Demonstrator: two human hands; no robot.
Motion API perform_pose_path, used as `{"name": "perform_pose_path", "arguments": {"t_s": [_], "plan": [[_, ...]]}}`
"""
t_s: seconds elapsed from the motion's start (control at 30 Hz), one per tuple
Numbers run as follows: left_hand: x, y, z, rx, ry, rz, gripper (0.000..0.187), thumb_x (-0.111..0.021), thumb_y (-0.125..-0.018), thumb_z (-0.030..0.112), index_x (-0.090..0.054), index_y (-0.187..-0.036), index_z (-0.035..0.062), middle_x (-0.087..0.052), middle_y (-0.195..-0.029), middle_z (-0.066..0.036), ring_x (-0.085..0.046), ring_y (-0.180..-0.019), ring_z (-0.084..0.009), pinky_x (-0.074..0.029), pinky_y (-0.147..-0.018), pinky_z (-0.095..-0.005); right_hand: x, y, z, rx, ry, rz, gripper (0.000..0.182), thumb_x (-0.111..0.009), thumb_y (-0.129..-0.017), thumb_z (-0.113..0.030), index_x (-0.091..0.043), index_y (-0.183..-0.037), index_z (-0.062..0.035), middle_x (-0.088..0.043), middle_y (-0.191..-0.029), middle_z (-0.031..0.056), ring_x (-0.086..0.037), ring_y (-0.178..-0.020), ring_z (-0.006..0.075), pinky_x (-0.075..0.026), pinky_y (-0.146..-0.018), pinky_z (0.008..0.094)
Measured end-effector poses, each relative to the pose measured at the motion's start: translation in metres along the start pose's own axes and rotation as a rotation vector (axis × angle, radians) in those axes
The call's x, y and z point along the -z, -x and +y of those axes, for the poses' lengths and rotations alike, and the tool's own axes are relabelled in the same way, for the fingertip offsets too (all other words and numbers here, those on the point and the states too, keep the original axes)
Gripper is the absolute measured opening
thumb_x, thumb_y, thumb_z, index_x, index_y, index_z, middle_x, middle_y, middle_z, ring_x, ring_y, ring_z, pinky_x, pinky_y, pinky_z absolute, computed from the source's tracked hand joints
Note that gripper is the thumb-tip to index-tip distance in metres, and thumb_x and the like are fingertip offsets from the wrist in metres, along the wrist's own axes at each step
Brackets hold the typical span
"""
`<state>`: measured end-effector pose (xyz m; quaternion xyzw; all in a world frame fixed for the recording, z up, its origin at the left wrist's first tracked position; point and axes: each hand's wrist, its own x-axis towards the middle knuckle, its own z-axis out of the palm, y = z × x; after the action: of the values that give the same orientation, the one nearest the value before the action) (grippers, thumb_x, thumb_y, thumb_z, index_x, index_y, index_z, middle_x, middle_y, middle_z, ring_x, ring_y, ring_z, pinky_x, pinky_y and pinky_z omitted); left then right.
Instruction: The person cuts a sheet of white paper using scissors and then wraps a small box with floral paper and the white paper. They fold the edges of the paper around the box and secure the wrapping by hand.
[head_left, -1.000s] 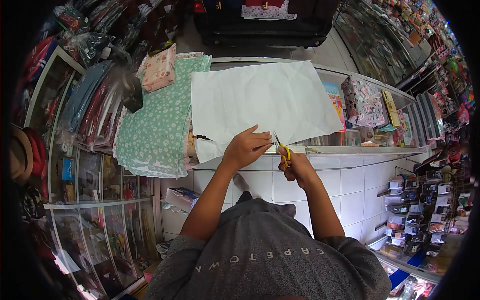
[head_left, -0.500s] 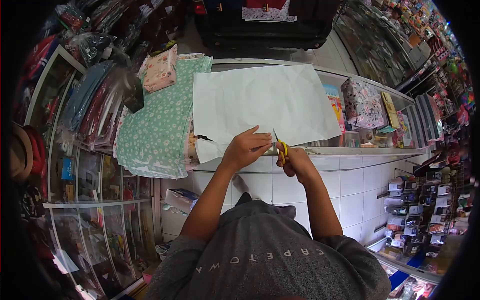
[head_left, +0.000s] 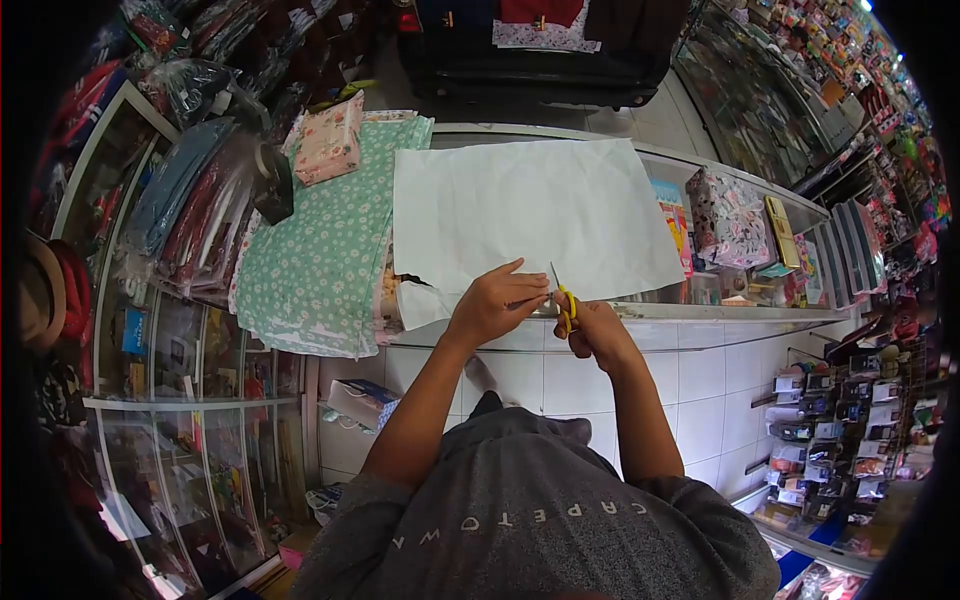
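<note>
A large white sheet of paper (head_left: 530,210) lies across the glass counter. My right hand (head_left: 595,332) is closed on yellow-handled scissors (head_left: 568,308), whose blades point up over the sheet's near edge. Just left of the blades, my left hand (head_left: 497,303) lies on the near edge with its fingers stretched out; its fingertips are close to the scissors. A torn or cut strip shows at the sheet's lower left corner, beside a small dark gap. Whether the left fingers pinch the paper is hidden.
Green daisy-patterned paper (head_left: 325,235) lies on the left with a pink floral package (head_left: 328,145) on top. A floral wrapped box (head_left: 728,218) and a gold box (head_left: 782,232) stand on the right. Plastic-wrapped clothes (head_left: 190,200) are stacked farther left.
The view has shifted slightly, so the counter things appear a little lower and to the right. Both hands and the scissors stay nearly in place at the sheet's near edge.
</note>
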<state>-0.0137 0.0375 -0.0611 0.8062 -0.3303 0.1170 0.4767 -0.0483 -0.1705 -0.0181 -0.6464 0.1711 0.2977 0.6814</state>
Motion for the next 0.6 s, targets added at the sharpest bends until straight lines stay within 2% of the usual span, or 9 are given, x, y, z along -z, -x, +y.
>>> {"name": "perform_pose_path", "arguments": {"t_s": [0.1,0.17,0.2,0.27,0.3,0.37,0.43,0.6], "plan": [[0.0,0.0,0.0,-0.009,0.007,0.005,0.013,-0.075,-0.089,0.012,-0.078,-0.1,0.0064,-0.078,-0.107,-0.008,-0.073,-0.106,-0.0233,-0.048,-0.111,-0.049,0.007,-0.002,0.007,0.032,0.022,-0.026,0.052,-0.074,-0.092,-0.053,-0.056,-0.066,-0.0115,-0.054,-0.058,0.0007,-0.032,-0.039,0.0065,-0.018,-0.039,0.0269],[0.0,0.0,0.001,0.04,0.01,-0.029,0.019,-0.076,-0.088,0.014,-0.078,-0.104,0.0056,-0.077,-0.109,-0.009,-0.071,-0.112,-0.0249,-0.041,-0.117,-0.0503,0.011,-0.005,0.011,0.056,0.052,-0.052,0.052,-0.074,-0.092,-0.052,-0.056,-0.064,-0.0114,-0.052,-0.056,-0.0006,-0.032,-0.039,0.0063,-0.018,-0.039,0.0268],[0.0,0.0,0.001,0.041,0.012,-0.032,0.019,-0.076,-0.088,0.014,-0.078,-0.104,0.0056,-0.077,-0.109,-0.009,-0.071,-0.112,-0.0249,-0.041,-0.117,-0.0503,0.012,-0.005,0.013,0.035,0.046,-0.037,0.052,-0.074,-0.092,-0.051,-0.056,-0.064,-0.0113,-0.05,-0.055,-0.0016,-0.032,-0.039,0.0061,-0.018,-0.039,0.0267],[0.004,-0.004,0.006,0.016,-0.121,-0.045,0.029,-0.078,-0.085,0.016,-0.075,-0.112,0.0047,-0.073,-0.12,-0.011,-0.065,-0.123,-0.0264,-0.035,-0.121,-0.0511,0.012,-0.005,0.013,0.011,0.037,-0.021,0.052,-0.074,-0.093,-0.05,-0.056,-0.063,-0.0113,-0.048,-0.053,-0.0027,-0.032,-0.039,0.0059,-0.018,-0.039,0.0266],[0.004,-0.006,0.009,0.018,-0.12,-0.048,0.029,-0.078,-0.085,0.016,-0.075,-0.112,0.0047,-0.073,-0.12,-0.011,-0.065,-0.123,-0.0264,-0.035,-0.121,-0.0511,0.011,-0.003,0.012,-0.008,0.048,0.004,0.052,-0.074,-0.093,-0.049,-0.054,-0.063,-0.0114,-0.048,-0.054,-0.0021,-0.031,-0.039,0.0062,-0.019,-0.039,0.0267],[0.002,-0.009,0.014,0.135,-0.138,-0.018,0.04,-0.078,-0.084,0.018,-0.07,-0.12,0.0036,-0.067,-0.132,-0.013,-0.057,-0.134,-0.0283,-0.031,-0.123,-0.051,0.008,0.0,0.01,-0.029,0.057,0.027,0.052,-0.074,-0.093,-0.048,-0.053,-0.063,-0.0116,-0.048,-0.054,-0.0016,-0.031,-0.039,0.0065,-0.019,-0.04,0.0268],[-0.002,-0.009,0.01,0.159,-0.155,-0.015,0.041,-0.076,-0.085,0.019,-0.069,-0.122,0.0024,-0.065,-0.135,-0.014,-0.055,-0.135,-0.0296,-0.031,-0.123,-0.0506,0.006,0.003,0.011,-0.021,-0.103,0.052,0.049,-0.076,-0.09,-0.05,-0.054,-0.067,-0.0121,-0.05,-0.056,-0.0004,-0.031,-0.038,0.0062,-0.019,-0.039,0.0268],[-0.006,-0.007,0.0,0.156,-0.211,-0.05,0.037,-0.07,-0.091,0.02,-0.069,-0.122,0.0015,-0.064,-0.136,-0.018,-0.054,-0.136,-0.0318,-0.032,-0.122,-0.0489,0.01,0.008,0.01,-0.074,-0.17,0.037,0.049,-0.074,-0.091,-0.051,-0.052,-0.069,-0.0134,-0.052,-0.059,0.0015,-0.031,-0.037,0.0065,-0.019,-0.038,0.0264]]}}
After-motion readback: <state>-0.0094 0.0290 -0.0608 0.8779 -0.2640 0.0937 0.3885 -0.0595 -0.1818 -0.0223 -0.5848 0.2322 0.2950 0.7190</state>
